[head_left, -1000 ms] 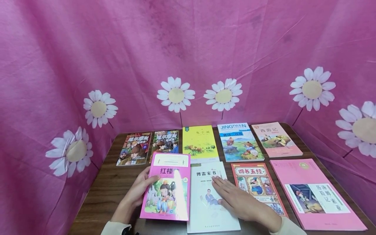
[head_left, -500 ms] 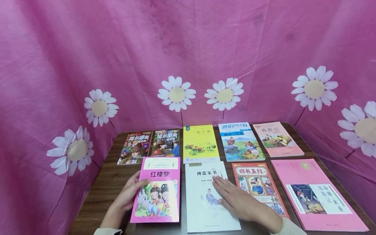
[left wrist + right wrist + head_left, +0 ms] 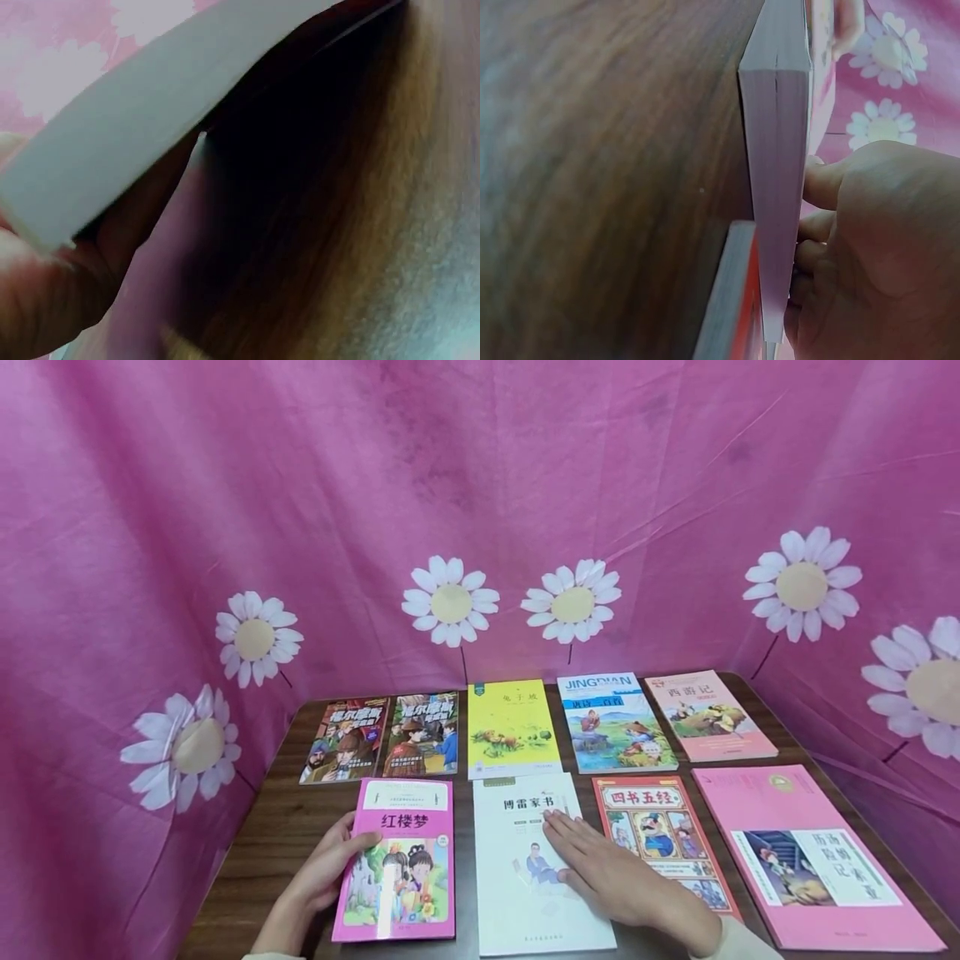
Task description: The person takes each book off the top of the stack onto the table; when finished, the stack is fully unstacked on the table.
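Observation:
My left hand (image 3: 322, 866) grips a bright pink picture-cover book (image 3: 397, 860) by its left edge, thumb on the cover and fingers underneath. In the left wrist view the page block of this pink book (image 3: 127, 127) is tilted, raised off the wooden table. Flat on a white book (image 3: 513, 893) lies my right hand (image 3: 615, 868), its fingers straight across the cover. Seen from the right wrist, the thick page edge of the white book (image 3: 772, 165) sits on the table, with the right hand (image 3: 885, 255) against its cover.
A red book (image 3: 660, 827) and a large pink book (image 3: 810, 860) lie to the right. Behind are two dark comic-style books, a yellow book (image 3: 513, 731), a blue-green book (image 3: 615, 727) and a pale pink book (image 3: 708, 718). A flowered pink curtain (image 3: 337, 527) hangs around the table.
My left hand has moved the pink book left and down toward the table's near side, away from the white book's edge. The right hand has stayed on the white book.

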{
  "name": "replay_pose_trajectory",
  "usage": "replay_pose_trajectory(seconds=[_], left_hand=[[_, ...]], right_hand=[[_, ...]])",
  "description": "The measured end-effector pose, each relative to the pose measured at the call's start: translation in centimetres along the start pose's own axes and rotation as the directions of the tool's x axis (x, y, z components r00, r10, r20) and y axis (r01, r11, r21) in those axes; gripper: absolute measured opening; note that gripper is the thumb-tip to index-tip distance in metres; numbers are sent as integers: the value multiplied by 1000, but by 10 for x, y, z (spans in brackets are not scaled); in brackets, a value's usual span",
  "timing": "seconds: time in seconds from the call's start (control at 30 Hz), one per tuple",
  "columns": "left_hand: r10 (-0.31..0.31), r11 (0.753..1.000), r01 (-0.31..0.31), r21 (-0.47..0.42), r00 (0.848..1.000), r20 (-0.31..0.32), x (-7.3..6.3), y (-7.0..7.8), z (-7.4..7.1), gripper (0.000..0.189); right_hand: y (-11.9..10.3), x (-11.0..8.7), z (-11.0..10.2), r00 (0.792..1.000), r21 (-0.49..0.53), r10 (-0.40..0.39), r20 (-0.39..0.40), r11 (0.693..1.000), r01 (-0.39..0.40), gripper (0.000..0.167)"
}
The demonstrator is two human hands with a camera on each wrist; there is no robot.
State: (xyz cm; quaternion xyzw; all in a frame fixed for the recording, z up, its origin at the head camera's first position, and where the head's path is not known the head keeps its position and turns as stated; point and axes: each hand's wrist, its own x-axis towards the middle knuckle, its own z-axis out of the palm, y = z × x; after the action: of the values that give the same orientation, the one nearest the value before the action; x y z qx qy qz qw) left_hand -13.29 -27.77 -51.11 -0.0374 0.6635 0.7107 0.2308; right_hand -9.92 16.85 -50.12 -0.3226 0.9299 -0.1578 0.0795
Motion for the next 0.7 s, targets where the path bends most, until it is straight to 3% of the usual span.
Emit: replay_pose_trajectory(seconds=[0.17,0.3,0.4,0.5,0.57,0.63,0.7], left_hand=[[6,995,4,104,995,-103,4,-1,10,72],[51,965,8,262,975,-217,6,3,20,72],[120,895,31,445,945,-305,6,8,24,63],[204,768,67,637,917,-342,6,12,25,63],[231,702,76,708,916,-327,6,13,25,71],[244,662,73,746,920,-306,6,13,24,78],[246,655,61,753,925,-289,6,13,24,82]], right_hand=[[-1,0,1,1000,2,8,2,1000,-8,62],[0,0,2,1000,-10,1,-9,1000,-1,61],[0,0,3,1000,-11,1,-10,1000,-1,61],[-1,0,4,1000,-4,10,-9,1000,-10,61],[-1,0,3,1000,-3,13,-11,1000,-13,61],[-1,0,3,1000,-7,13,-13,1000,-13,61],[-1,0,3,1000,-9,11,-15,1000,-11,61]])
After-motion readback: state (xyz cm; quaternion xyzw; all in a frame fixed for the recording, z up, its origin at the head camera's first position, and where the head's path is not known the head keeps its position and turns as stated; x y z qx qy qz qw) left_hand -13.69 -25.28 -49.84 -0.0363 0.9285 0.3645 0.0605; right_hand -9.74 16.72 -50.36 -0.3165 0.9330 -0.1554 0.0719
